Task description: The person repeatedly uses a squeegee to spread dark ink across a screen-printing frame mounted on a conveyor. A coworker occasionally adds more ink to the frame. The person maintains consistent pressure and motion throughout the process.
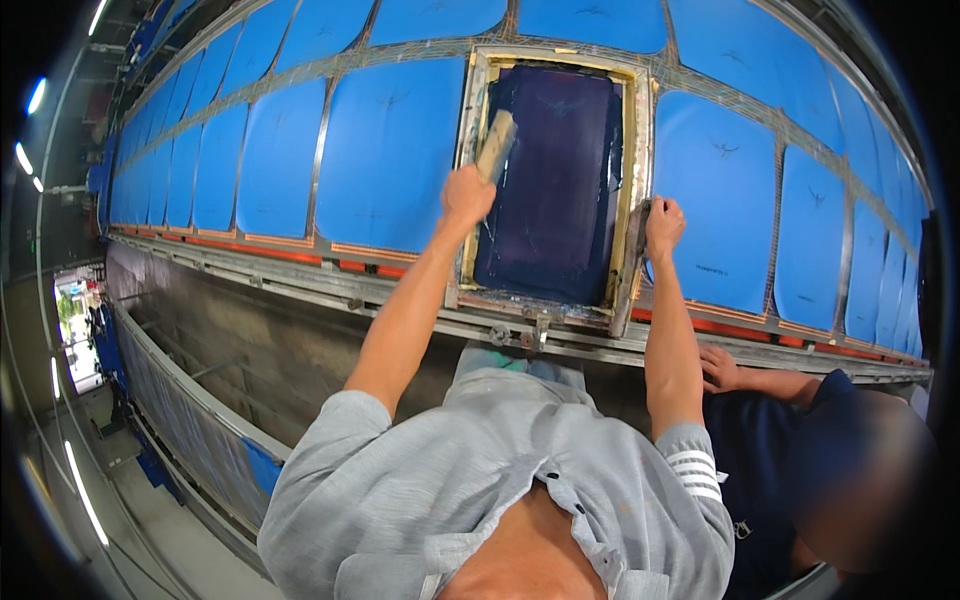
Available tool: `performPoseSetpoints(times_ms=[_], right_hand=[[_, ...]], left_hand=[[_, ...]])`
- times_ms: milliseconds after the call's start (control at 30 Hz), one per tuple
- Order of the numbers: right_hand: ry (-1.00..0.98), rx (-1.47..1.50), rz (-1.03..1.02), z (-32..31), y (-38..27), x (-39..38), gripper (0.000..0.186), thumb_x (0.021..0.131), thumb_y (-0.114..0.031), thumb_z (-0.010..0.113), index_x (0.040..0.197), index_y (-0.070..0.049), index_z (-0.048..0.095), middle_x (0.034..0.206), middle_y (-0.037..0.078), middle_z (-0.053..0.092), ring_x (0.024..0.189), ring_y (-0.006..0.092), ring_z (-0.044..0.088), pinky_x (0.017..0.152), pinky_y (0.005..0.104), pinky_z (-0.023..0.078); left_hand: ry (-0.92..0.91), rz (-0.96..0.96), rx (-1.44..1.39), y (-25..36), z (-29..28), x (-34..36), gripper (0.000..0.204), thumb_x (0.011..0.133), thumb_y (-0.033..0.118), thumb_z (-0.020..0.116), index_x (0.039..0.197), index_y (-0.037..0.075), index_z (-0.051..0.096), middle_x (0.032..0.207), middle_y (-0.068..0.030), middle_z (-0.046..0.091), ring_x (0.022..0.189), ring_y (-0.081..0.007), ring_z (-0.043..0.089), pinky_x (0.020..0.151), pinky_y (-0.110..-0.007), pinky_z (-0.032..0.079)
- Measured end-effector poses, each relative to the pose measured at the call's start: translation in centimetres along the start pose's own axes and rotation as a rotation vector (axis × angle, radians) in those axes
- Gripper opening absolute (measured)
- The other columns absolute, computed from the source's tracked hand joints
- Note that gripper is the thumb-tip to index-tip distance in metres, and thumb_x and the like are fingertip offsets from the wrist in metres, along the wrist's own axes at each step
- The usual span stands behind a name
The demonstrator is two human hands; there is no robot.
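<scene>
A screen-printing frame (644,110) with a dark ink-covered mesh (560,190) lies over the long bench in front of me. My left hand (467,196) is closed round a squeegee (496,146) with a light, worn grip, tilted over the left side of the mesh. Its lower edge is partly hidden by my fingers. My right hand (664,228) is curled shut at the frame's right rail and appears to grip it. Yellowish tape lines the inside of the frame. Blue sheet panels (390,160) flank it on both sides.
A metal rail (400,300) runs along the bench's near edge. Close on my right, a co-worker in dark clothing (750,480) rests a hand (718,370) by that rail. Another long bench (200,370) stands behind me at the left, across an aisle.
</scene>
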State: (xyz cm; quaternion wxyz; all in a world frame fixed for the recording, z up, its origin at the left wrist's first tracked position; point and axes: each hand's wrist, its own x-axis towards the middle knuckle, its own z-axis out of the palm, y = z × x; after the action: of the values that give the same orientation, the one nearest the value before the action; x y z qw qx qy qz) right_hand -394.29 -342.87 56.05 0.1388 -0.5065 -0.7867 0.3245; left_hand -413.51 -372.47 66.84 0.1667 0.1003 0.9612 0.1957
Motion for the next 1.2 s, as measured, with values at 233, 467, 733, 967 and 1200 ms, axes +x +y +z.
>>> performPoseSetpoints(times_ms=[233, 467, 733, 967, 1200], right_hand=[[-0.036, -0.026, 0.029, -1.3, -1.8, -1.1, 0.041, 0.091, -0.036, 0.055, 0.100, 0.000, 0.072, 0.099, 0.027, 0.070, 0.093, 0.0484, 0.064, 0.084, 0.0524, 0.049], [-0.012, -0.039, 0.091, -0.6, -0.9, -0.6, 0.045, 0.090, -0.040, 0.053, 0.106, -0.002, 0.072, 0.103, 0.026, 0.071, 0.097, 0.0480, 0.065, 0.087, 0.0521, 0.050], [-0.016, -0.055, 0.075, -0.6, -1.6, -0.5, 0.044, 0.090, -0.038, 0.052, 0.104, -0.002, 0.072, 0.102, 0.026, 0.071, 0.097, 0.0481, 0.065, 0.087, 0.0525, 0.050], [-0.032, -0.022, 0.038, -0.9, -1.8, -0.7, 0.041, 0.090, -0.036, 0.054, 0.091, 0.002, 0.070, 0.091, 0.028, 0.068, 0.088, 0.0500, 0.062, 0.080, 0.0548, 0.047], [0.026, -0.026, 0.003, -0.8, -1.6, -0.9, 0.038, 0.093, -0.034, 0.057, 0.097, 0.001, 0.070, 0.092, 0.026, 0.069, 0.087, 0.0485, 0.063, 0.081, 0.0532, 0.049]], left_hand=[[0.106, -0.081, 0.121, 4.5, -1.2, 9.6, 0.026, 0.080, 0.016, 0.070, 0.099, -0.002, 0.074, 0.103, -0.0270, 0.072, 0.097, -0.0440, 0.070, 0.084, -0.050, 0.056], [-0.039, 0.174, 0.208, 1.5, 1.8, -2.9, 0.035, 0.070, 0.021, 0.085, 0.097, 0.004, 0.072, 0.092, -0.0219, 0.072, 0.089, -0.0411, 0.071, 0.080, -0.050, 0.056], [-0.083, 0.560, 0.052, -2.8, 3.7, -17.9, 0.023, 0.077, 0.002, 0.060, 0.095, 0.007, 0.072, 0.093, -0.0153, 0.073, 0.088, -0.0360, 0.070, 0.075, -0.048, 0.054], [0.027, 0.722, 0.113, -3.2, 5.8, -15.8, 0.033, 0.073, -0.001, 0.062, 0.105, 0.002, 0.070, 0.106, -0.0123, 0.073, 0.102, -0.0293, 0.069, 0.088, -0.042, 0.053], [0.246, 0.773, 0.124, 2.4, 6.2, -0.2, 0.035, 0.075, 0.001, 0.059, 0.108, 0.003, 0.070, 0.108, -0.0118, 0.071, 0.103, -0.0278, 0.068, 0.087, -0.041, 0.052]])
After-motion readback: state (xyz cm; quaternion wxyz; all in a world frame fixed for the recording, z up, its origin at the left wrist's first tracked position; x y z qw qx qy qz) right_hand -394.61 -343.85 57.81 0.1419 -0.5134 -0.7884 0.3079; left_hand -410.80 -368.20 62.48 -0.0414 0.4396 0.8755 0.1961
